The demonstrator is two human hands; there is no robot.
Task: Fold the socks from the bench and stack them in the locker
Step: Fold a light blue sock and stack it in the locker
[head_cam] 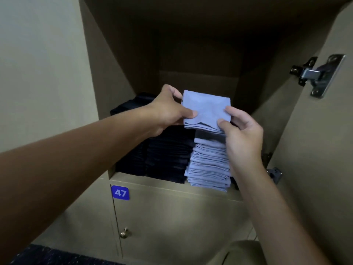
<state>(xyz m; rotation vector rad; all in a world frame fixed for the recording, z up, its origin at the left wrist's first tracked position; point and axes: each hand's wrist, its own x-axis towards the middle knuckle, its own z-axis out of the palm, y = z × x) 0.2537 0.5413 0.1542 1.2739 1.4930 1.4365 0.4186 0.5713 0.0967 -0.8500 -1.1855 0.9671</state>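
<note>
Pinching a folded blue sock (205, 109) between my left hand (168, 111) and right hand (242, 134), just above the blue stack (209, 165); dark stacks (166, 155) below my left hand.

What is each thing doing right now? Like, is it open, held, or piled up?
Locker: open, door swung to the right.
Lower door: closed, tagged 47.
Blue sock: folded, held above the blue stack.
Blue stack: piled in the locker, on the right.
Dark stacks: piled beside it, on the left.
Left hand: pinches the sock's left edge.
Right hand: pinches the sock's right corner.
</note>
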